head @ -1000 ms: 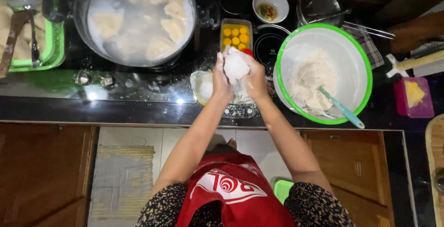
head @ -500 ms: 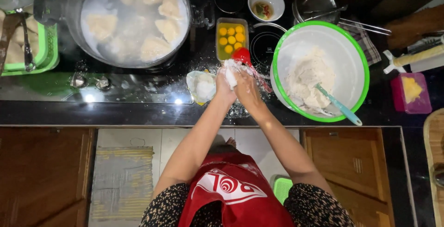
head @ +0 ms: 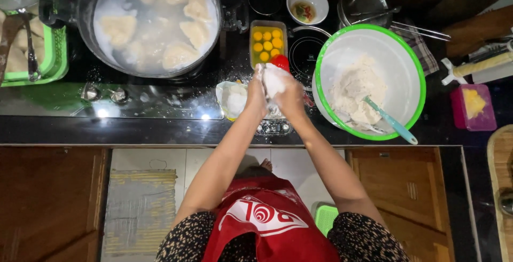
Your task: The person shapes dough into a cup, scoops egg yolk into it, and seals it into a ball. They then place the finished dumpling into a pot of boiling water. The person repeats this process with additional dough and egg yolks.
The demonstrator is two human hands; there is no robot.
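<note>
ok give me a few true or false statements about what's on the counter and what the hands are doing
1. Both hands, left hand and right hand, press a piece of white dough between them. True.
2. The big pot is empty. False: pale dumplings float in cloudy water.
3. A teal-handled spoon lies in the green-rimmed bowl. True.
4. The rectangular tray holds sliced red chillies. False: it holds round yellow egg yolks.
5. The green-rimmed bowl lies left of the pot. False: it lies to the right.
</note>
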